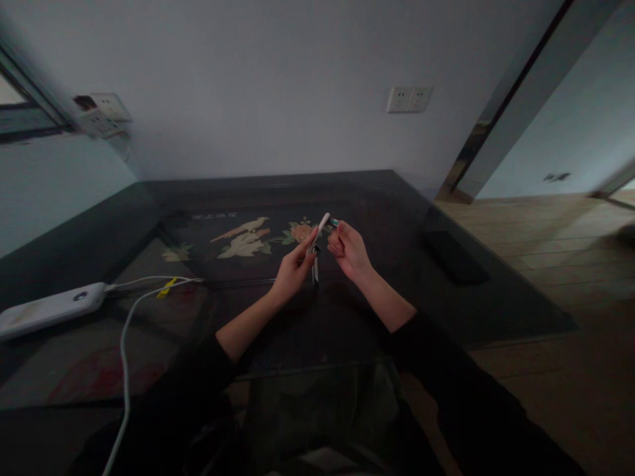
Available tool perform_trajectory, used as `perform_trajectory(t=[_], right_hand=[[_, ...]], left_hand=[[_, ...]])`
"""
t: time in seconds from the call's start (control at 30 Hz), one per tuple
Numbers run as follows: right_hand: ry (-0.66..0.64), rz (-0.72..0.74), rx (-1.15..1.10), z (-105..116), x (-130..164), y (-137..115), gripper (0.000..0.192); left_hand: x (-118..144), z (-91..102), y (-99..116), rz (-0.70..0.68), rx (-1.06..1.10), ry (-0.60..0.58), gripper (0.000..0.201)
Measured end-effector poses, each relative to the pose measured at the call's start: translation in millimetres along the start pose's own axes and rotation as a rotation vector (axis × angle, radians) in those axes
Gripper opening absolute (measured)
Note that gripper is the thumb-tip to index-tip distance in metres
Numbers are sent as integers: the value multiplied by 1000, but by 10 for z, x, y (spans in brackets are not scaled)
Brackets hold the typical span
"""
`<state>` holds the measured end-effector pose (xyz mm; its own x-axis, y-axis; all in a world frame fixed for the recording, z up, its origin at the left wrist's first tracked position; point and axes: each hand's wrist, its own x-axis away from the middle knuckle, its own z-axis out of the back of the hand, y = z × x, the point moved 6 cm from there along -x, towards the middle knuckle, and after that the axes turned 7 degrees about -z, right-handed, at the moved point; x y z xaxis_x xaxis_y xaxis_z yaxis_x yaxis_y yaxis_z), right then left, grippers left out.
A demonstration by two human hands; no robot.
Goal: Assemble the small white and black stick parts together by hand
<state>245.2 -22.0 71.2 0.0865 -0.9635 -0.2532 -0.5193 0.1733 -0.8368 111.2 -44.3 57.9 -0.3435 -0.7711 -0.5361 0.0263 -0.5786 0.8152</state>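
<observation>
My left hand (292,268) is closed, its thumb and fingers pinching a slim white strip-like object (324,221) with a rounded upper end. A small dark, shiny part shows by the thumb, and a narrow pale piece (315,271) hangs below it; the exact kind cannot be made out. Close beside it, my right hand (350,250) is closed with the fingers curled. It pinches a small shiny blue-green piece (334,223) whose tip meets or nearly meets the white object's upper end. Both hands are above the dark table.
The dark glass-topped table (391,198) bears a bird-and-flower picture. At left lies a white power bank (54,309) with a white cable (125,350) and a yellow tag (167,288). A flat black object (455,256) lies at right. Wall sockets (409,99) are behind.
</observation>
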Motion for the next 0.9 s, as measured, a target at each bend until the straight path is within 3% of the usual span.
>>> perform_trajectory(t=[0.53,0.9], right_hand=[[20,-10,21,20,-15,19,45],[28,-14,30,27,-13,25,46]], left_hand=[[65,-152,43,-5,146,-120,60],[5,-37,-34,15,54,-39,58]])
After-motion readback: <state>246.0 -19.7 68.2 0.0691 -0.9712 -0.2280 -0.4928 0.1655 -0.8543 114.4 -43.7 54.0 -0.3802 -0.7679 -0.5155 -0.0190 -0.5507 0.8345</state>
